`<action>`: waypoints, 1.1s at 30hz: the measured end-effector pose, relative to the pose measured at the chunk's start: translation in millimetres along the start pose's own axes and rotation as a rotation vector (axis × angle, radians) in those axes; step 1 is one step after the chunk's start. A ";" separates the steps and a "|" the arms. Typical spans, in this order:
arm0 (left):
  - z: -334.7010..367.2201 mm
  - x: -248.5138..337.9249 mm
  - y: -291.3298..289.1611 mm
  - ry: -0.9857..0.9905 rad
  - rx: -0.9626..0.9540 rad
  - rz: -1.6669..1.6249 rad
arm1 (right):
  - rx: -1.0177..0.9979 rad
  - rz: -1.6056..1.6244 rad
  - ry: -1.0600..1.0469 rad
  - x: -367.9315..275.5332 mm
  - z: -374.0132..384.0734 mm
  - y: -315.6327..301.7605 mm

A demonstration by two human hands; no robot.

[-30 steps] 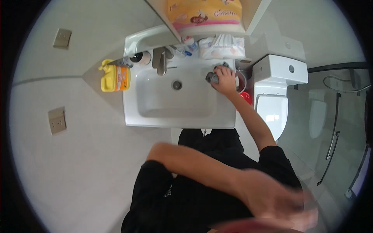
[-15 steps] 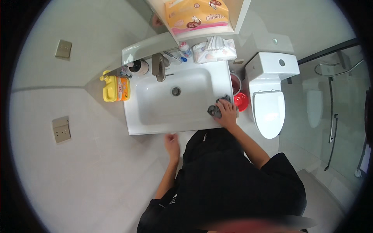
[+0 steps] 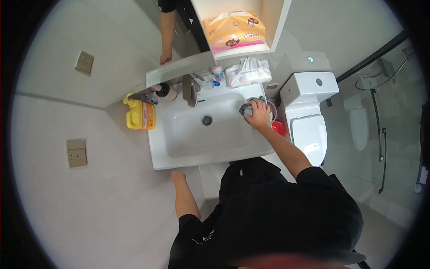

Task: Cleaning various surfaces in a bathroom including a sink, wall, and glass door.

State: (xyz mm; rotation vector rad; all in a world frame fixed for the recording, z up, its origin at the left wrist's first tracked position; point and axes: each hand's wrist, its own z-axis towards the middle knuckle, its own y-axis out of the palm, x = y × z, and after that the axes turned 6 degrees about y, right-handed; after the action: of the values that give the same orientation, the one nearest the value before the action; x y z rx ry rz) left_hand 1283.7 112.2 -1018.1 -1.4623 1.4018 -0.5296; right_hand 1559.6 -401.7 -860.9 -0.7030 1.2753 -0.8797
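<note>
My right hand [image 3: 259,115] is closed on a bunched dark grey cloth [image 3: 246,110]. It presses the cloth against the right rim of the white sink [image 3: 177,162]. Some of the cloth sticks out past the fingertips; the rest lies hidden under the palm. Just off the sink's front left corner hangs my left hand [image 3: 178,176], its fingers turned out of sight. A grey-brown faucet [image 3: 190,91] stands at the sink's back, above the round drain [image 3: 206,120].
At the sink's left stands a yellow jug [image 3: 136,114], with a dark pump bottle [image 3: 166,92] behind. A tissue pack [image 3: 246,75] sits at the back right. Red basin [image 3: 278,128] and white toilet [image 3: 309,134] are to the right. A mirror cabinet [image 3: 181,68] overhangs the back.
My right hand has slid with the cloth farther back along the sink's right rim. My left hand has shifted left along the front edge. The view has also shifted a little.
</note>
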 end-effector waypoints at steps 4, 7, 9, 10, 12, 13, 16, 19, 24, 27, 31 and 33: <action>16.1 6.5 -81.6 -0.204 -0.181 -0.288 | 0.013 -0.001 -0.055 7.2 -15.6 -8.8; 23.6 13.9 -88.1 0.000 -0.242 -0.057 | -0.086 0.025 -0.112 24.0 -63.9 -16.9; 26.7 21.1 -104.2 -0.037 -0.175 -0.113 | -0.035 0.039 -0.120 21.9 -97.9 -21.9; 34.3 18.6 -108.8 -0.127 -0.296 -0.096 | -0.037 0.042 -0.128 19.4 -106.1 -26.3; 35.9 15.3 -108.6 -0.223 -0.416 -0.083 | -0.054 0.065 -0.119 15.5 -110.9 -32.6; 32.7 11.8 -104.0 -0.201 -0.386 -0.027 | -0.051 0.072 -0.120 15.0 -105.1 -31.0; 37.1 19.6 -119.7 -0.110 -0.401 0.056 | -0.073 0.047 -0.086 20.0 -82.0 -22.1; 29.0 19.4 -127.3 -0.088 -0.456 0.097 | 0.003 0.054 -0.093 18.8 -35.9 -11.2; 32.0 27.2 -135.5 -0.126 -0.457 0.062 | 0.113 0.056 -0.014 6.3 26.8 19.6; 31.4 23.9 -133.4 -0.066 -0.468 0.112 | 0.073 0.051 -0.054 7.8 22.0 15.1; 29.4 13.8 -123.1 -0.034 -0.442 0.140 | 0.020 0.071 -0.096 9.3 -9.2 -0.2; 30.1 14.0 -124.7 -0.061 -0.414 0.119 | 0.001 0.067 -0.129 10.0 -29.5 -9.2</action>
State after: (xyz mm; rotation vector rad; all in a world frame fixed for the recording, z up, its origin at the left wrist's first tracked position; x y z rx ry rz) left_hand 1372.5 88.3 -927.6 -1.6880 1.6013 -0.1194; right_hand 1529.6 -414.2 -863.2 -0.7009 1.1764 -0.7685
